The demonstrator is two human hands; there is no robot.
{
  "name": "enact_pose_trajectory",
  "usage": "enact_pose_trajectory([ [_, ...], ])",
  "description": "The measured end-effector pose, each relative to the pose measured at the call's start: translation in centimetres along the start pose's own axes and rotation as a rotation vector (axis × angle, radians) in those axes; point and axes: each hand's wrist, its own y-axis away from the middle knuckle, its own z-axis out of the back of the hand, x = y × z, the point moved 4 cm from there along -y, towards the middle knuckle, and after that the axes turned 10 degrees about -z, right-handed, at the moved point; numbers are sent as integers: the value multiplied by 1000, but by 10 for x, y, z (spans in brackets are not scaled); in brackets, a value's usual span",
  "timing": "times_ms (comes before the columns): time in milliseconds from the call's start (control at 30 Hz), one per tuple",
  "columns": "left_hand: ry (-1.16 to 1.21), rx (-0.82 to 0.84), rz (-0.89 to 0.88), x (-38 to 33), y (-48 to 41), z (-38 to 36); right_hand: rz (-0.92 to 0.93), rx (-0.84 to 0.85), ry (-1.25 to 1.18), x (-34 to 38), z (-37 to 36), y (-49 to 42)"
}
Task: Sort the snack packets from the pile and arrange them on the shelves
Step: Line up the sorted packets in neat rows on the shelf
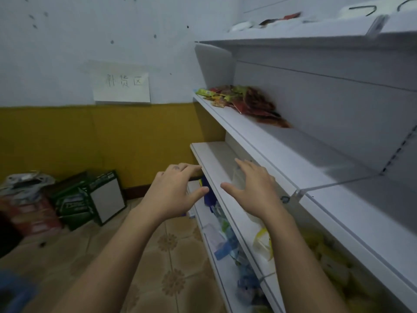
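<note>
White shelves point(293, 154) run along the right. A heap of red and green snack packets point(246, 100) lies on the upper shelf near its left end. My right hand point(252, 188) hovers with fingers spread over the shelf below it point(212, 154), above a pale packet point(238, 179). My left hand point(176, 188) is beside it, fingers straight, at that shelf's front edge, holding nothing. Yellow packets point(264, 242) lie further along this shelf. Blue and white packets point(225, 233) fill the shelf beneath.
Green cartons point(90, 195) and a red bag point(29, 213) stand on the tiled floor by the yellow wall at left. A paper sign point(123, 88) hangs on the wall. The top shelf point(293, 30) holds a few more packets.
</note>
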Motion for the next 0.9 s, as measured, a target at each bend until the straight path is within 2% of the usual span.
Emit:
enact_pose_trajectory([
  [333, -66, 78, -59, 53, -188, -35, -95, -59, -82, -27, -18, -186],
  [900, 120, 46, -292, 86, -381, -91, -228, -119, 76, -56, -6, -341],
])
